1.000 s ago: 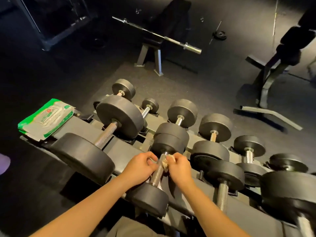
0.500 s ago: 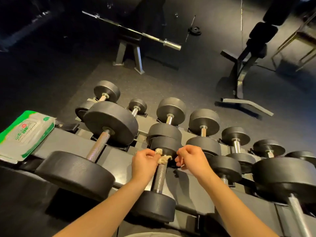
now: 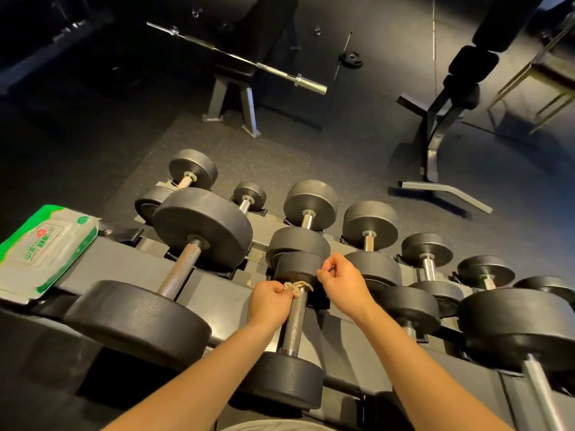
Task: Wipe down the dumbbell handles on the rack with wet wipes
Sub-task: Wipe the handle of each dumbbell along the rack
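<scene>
Left hand (image 3: 270, 301) pinches a twisted wipe (image 3: 295, 287) round the far end of a near-row dumbbell handle (image 3: 295, 318); right hand (image 3: 340, 283) curls just beside it — whether it holds an end I cannot tell. One handle seems under way — the others on the rack (image 3: 124, 262) look left to do.

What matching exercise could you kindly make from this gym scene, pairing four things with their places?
1 pack of wet wipes
2 wipe
3 barbell
4 weight plate

A on the floor
B on the left end of the rack
C across the bench
D round a dumbbell handle, held by the left hand

Pairs: 1-B, 2-D, 3-C, 4-A
</scene>
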`<control>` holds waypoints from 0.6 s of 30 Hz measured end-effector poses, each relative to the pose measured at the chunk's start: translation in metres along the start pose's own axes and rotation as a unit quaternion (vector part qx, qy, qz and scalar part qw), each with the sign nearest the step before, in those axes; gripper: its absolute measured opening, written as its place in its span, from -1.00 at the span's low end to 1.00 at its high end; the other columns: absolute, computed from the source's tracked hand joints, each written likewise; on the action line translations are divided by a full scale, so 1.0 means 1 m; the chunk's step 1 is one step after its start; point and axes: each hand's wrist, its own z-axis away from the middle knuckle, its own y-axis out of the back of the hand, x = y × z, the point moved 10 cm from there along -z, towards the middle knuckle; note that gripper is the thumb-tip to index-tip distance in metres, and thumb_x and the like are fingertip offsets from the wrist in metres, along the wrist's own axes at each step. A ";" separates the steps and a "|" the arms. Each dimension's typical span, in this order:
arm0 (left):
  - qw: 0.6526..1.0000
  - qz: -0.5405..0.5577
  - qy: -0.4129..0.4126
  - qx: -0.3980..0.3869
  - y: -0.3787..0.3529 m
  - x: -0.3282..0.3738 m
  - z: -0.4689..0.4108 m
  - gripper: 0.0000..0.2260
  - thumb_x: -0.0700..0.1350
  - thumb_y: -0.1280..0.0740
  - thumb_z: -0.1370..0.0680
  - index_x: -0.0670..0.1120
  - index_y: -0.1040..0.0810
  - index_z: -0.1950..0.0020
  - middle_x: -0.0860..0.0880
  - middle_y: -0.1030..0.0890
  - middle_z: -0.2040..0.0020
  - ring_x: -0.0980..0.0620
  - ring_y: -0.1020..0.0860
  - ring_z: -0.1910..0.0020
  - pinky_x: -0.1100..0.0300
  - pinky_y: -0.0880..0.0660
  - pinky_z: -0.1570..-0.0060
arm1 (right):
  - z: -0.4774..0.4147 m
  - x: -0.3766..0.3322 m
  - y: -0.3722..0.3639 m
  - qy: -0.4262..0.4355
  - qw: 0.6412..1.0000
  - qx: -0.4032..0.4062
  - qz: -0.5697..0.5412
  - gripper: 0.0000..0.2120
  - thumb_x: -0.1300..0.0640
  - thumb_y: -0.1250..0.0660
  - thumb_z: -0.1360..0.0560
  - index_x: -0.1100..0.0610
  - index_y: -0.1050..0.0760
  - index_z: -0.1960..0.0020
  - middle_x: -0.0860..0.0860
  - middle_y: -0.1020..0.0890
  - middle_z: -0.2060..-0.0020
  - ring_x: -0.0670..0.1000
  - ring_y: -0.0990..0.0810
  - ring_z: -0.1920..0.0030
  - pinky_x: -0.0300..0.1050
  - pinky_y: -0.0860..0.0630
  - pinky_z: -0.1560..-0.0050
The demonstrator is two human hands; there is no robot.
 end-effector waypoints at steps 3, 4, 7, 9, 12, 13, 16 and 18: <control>0.999 0.002 -0.045 0.011 -0.003 0.010 0.010 -0.74 -0.05 -0.39 -0.59 -0.14 -0.68 0.24 -0.17 -0.63 0.30 -0.17 -0.60 0.26 0.08 -0.52 0.22 | -0.001 0.002 -0.004 -0.002 1.000 -0.019 -0.009 -0.92 0.11 -0.26 -0.60 0.11 -0.43 0.04 0.10 -0.60 0.17 0.15 -0.60 0.14 0.22 -0.61 0.00; 0.999 0.038 -0.017 0.007 -0.004 0.009 0.009 -0.76 -0.06 -0.39 -0.59 -0.16 -0.70 0.19 -0.19 -0.66 0.25 -0.18 -0.63 0.21 0.07 -0.56 0.15 | -0.002 0.003 -0.004 0.000 1.000 -0.025 -0.015 -0.92 0.11 -0.26 -0.60 0.11 -0.43 0.03 0.11 -0.60 0.16 0.13 -0.58 0.16 0.24 -0.60 -0.01; 0.984 0.151 0.092 -0.030 -0.014 -0.002 0.004 -0.86 -0.13 -0.38 -0.58 -0.19 -0.67 0.03 -0.21 -0.71 0.10 -0.16 -0.68 0.11 -0.04 -0.66 -0.03 | -0.004 0.003 -0.005 0.003 0.999 -0.042 -0.018 -0.91 0.09 -0.25 -0.60 0.11 -0.43 0.01 0.11 -0.58 0.19 0.05 -0.53 0.20 0.26 -0.61 -0.02; 0.978 0.162 0.110 -0.077 -0.022 -0.006 0.005 -0.87 -0.12 -0.37 -0.58 -0.17 -0.65 -0.02 -0.20 -0.72 0.07 -0.13 -0.70 0.10 0.00 -0.67 0.00 | -0.004 0.003 -0.006 0.000 0.999 -0.048 -0.025 -0.91 0.09 -0.26 -0.61 0.11 -0.43 0.01 0.08 -0.56 0.21 0.04 -0.53 0.21 0.25 -0.62 -0.02; 0.989 0.111 0.056 -0.081 -0.015 -0.001 0.009 -0.88 -0.08 -0.40 -0.55 -0.08 -0.57 0.15 -0.17 -0.67 0.15 -0.10 -0.64 0.17 -0.12 -0.66 -0.04 | -0.004 0.003 -0.006 0.004 0.999 -0.044 -0.031 -0.92 0.10 -0.26 -0.61 0.10 -0.43 0.04 0.07 -0.56 0.21 0.05 -0.54 0.20 0.26 -0.62 -0.02; 0.994 0.083 0.027 -0.069 -0.009 0.001 0.009 -0.85 -0.07 -0.43 -0.52 -0.05 -0.54 0.23 -0.15 -0.64 0.22 -0.10 -0.63 0.20 -0.18 -0.66 -0.05 | -0.004 0.003 -0.006 0.008 0.999 -0.041 -0.030 -0.91 0.10 -0.26 -0.60 0.10 -0.43 0.04 0.07 -0.56 0.22 0.06 -0.53 0.21 0.28 -0.62 -0.01; 0.996 -0.053 -0.044 -0.057 0.007 0.012 0.021 -0.76 0.01 -0.49 -0.45 -0.04 -0.52 0.31 -0.11 -0.65 0.29 -0.11 -0.66 0.21 -0.12 -0.66 0.01 | -0.005 0.005 -0.006 0.012 0.999 -0.036 -0.033 -0.91 0.10 -0.27 -0.59 0.11 -0.43 0.06 0.06 -0.53 0.24 0.06 -0.51 0.23 0.33 -0.60 0.01; 0.986 -0.133 -0.064 -0.082 0.011 0.014 0.032 -0.74 0.02 -0.49 -0.51 -0.03 -0.50 0.29 -0.07 -0.67 0.26 -0.02 -0.66 0.23 -0.02 -0.65 0.04 | -0.006 0.006 -0.006 0.010 0.999 -0.036 -0.035 -0.91 0.11 -0.27 -0.59 0.11 -0.42 0.07 0.06 -0.53 0.24 0.05 -0.50 0.23 0.31 -0.61 0.01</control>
